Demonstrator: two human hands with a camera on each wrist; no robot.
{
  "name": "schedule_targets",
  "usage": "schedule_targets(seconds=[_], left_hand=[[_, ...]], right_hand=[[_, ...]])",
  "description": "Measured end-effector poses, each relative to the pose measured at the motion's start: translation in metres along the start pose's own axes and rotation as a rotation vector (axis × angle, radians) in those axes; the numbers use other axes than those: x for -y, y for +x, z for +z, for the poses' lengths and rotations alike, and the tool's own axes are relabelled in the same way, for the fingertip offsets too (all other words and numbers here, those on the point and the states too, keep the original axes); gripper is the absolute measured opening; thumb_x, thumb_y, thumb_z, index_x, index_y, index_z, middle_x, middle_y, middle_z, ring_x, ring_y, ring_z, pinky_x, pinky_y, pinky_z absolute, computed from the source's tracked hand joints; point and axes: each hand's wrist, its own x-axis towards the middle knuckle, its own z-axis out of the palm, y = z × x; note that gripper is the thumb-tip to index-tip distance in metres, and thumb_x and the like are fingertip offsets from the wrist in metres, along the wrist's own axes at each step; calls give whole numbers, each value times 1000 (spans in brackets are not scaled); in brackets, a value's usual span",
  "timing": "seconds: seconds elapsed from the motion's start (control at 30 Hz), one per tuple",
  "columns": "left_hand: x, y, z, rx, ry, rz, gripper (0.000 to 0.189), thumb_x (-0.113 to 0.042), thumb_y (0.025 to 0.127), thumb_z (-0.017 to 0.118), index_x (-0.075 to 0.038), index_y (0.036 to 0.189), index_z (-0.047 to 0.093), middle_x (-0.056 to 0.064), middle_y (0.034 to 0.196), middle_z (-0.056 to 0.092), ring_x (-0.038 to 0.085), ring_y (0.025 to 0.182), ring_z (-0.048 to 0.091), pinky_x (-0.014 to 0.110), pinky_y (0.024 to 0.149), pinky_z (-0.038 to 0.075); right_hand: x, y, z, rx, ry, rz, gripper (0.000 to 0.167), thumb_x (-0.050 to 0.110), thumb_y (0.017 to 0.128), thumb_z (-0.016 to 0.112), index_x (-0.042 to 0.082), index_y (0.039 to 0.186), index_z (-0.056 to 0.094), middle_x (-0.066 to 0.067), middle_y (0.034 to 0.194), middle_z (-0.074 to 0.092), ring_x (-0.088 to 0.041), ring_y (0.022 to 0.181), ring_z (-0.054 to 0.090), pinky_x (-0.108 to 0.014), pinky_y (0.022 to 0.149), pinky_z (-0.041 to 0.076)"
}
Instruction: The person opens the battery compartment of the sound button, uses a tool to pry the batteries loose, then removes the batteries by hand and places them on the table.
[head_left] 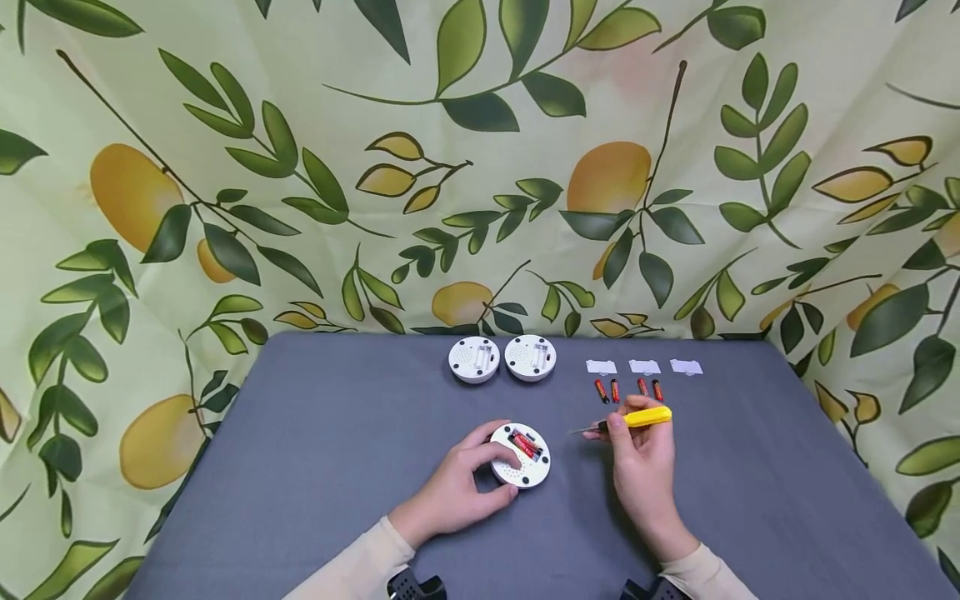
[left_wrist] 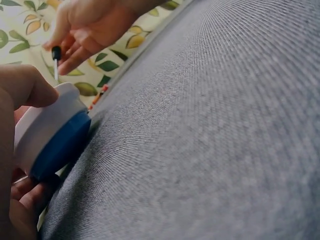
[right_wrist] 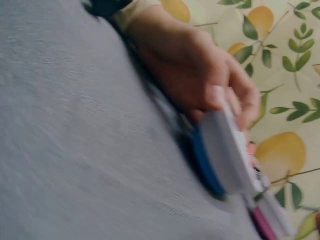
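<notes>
My left hand (head_left: 463,492) grips a round white battery device (head_left: 537,468) with a blue underside (left_wrist: 62,147), visible in the wrist views. Its battery compartment faces up, and red-and-black batteries (head_left: 525,443) lie inside. One finger rests across the perforated top face, while the thumb is at the near rim. To the right, my right hand (head_left: 647,479) holds a screwdriver (head_left: 649,416) by its yellow handle. The thin metal shaft points left toward the device, and its tip is apart from it in the head view.
Two similar round white devices (head_left: 474,360) (head_left: 530,358) stand at the back, their compartments uncovered. Three white battery covers (head_left: 644,367) lie in a row at back right, with several loose batteries (head_left: 615,391) in front. A patterned cloth (head_left: 480,208) hangs behind the grey table (head_left: 322,467).
</notes>
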Motion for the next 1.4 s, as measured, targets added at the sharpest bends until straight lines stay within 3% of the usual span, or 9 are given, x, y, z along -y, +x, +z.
schedule_targets(seconds=[0.17, 0.3, 0.43, 0.53, 0.63, 0.77, 1.07, 1.27, 1.4], left_hand=[[0, 4, -3, 16, -10, 6, 27, -13, 87, 86, -22, 110, 75, 8, 160, 55, 27, 146, 54, 43, 121, 44], [-1, 6, -5, 26, -12, 3, 27, -13, 88, 86, -23, 110, 75, 9, 161, 54, 27, 147, 54, 43, 120, 44], [-3, 4, -6, 33, -11, -4, 27, -13, 88, 86, -24, 110, 75, 11, 161, 53, 27, 147, 54, 43, 120, 44], [-2, 4, -6, 35, -12, -6, 27, -13, 88, 86, -24, 111, 75, 9, 162, 53, 26, 147, 53, 43, 121, 43], [-2, 4, -7, 39, -16, -17, 26, -13, 89, 86, -23, 111, 75, 8, 162, 52, 25, 149, 51, 43, 122, 42], [-2, 3, -5, 21, -27, -12, 27, -11, 88, 86, -22, 110, 75, 15, 162, 49, 27, 146, 53, 43, 122, 42], [1, 1, -4, -6, -50, -6, 31, -8, 87, 85, -21, 114, 76, 11, 149, 48, 25, 136, 60, 40, 119, 43], [2, 1, -5, -1, -23, -2, 33, -7, 87, 84, -19, 116, 74, 11, 149, 52, 22, 134, 62, 41, 119, 43], [2, 0, -5, -9, 5, -4, 34, -5, 86, 81, -19, 116, 73, 10, 150, 56, 25, 138, 59, 43, 119, 45]], right_hand=[[13, 20, -12, 60, -215, 173, 58, -17, 101, 65, -7, 150, 36, -21, 101, 64, -16, 72, 74, -32, 66, 65], [19, 31, -23, 235, -453, 311, 53, -10, 99, 73, -12, 145, 45, -19, 91, 68, -19, 65, 73, -34, 63, 65], [22, 35, -32, 397, -664, 384, 49, -1, 97, 79, -12, 138, 56, -13, 86, 72, -22, 67, 71, -35, 63, 65], [24, 37, -36, 467, -759, 402, 49, 2, 96, 81, -11, 139, 60, -9, 85, 68, -23, 66, 69, -35, 61, 63], [26, 37, -39, 530, -851, 433, 39, 5, 95, 83, -6, 129, 67, -6, 79, 62, -22, 60, 67, -34, 56, 59], [26, 38, -40, 589, -934, 440, 34, 5, 94, 83, -5, 122, 67, -4, 73, 59, -20, 55, 66, -34, 52, 55], [26, 40, -39, 600, -976, 477, 74, 8, 91, 89, -10, 151, 50, -6, 79, 65, -21, 55, 67, -38, 54, 57], [28, 43, -38, 619, -1048, 482, 76, 17, 88, 93, -7, 149, 54, -5, 79, 65, -20, 57, 66, -38, 57, 55], [34, 42, -36, 619, -1175, 377, 75, 30, 89, 93, -3, 147, 58, -1, 83, 65, -18, 67, 60, -38, 61, 48]])
